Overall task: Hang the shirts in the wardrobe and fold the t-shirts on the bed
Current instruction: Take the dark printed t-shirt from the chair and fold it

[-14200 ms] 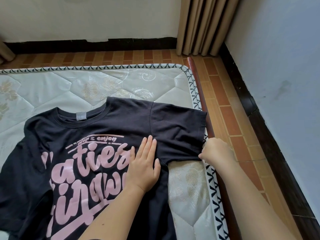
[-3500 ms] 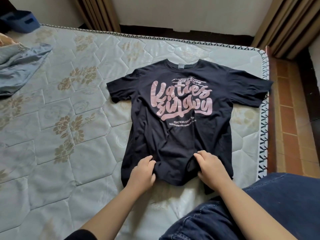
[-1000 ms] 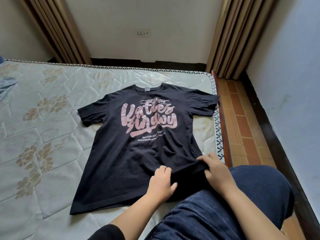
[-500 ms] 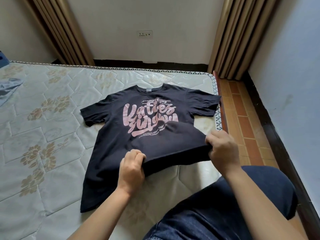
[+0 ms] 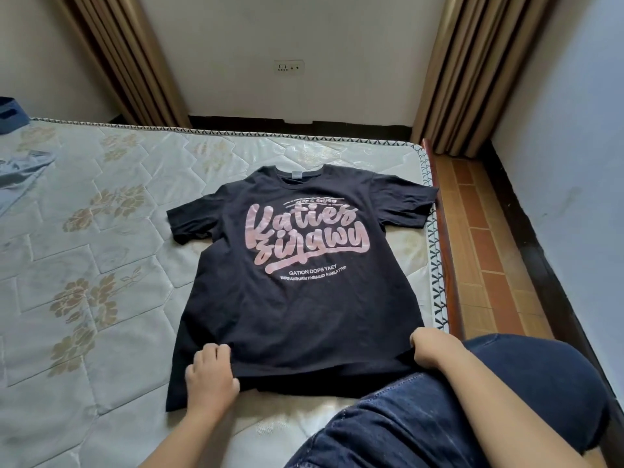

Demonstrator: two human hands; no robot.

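Note:
A black t-shirt [image 5: 297, 298] with pink lettering lies front up on the mattress [image 5: 101, 298], collar toward the far wall, sleeves spread out. My left hand [image 5: 211, 376] pinches the hem near its left corner, fingers curled over the cloth. My right hand [image 5: 430, 349] grips the hem at its right corner, close to my knee in blue jeans [image 5: 472, 410]. The hem between my hands is lifted a little off the mattress.
A grey-blue garment [image 5: 20, 177] lies at the mattress's left edge, with a blue bin [image 5: 10, 113] behind it. The bed's wooden rail [image 5: 445, 251] and a tiled floor strip [image 5: 489, 265] run along the right, by the wall. Curtains hang at both back corners.
Half a second ago both hands held the hem raised and folded up over the print. Now the hem is pulled back down toward me and the shirt lies spread flat.

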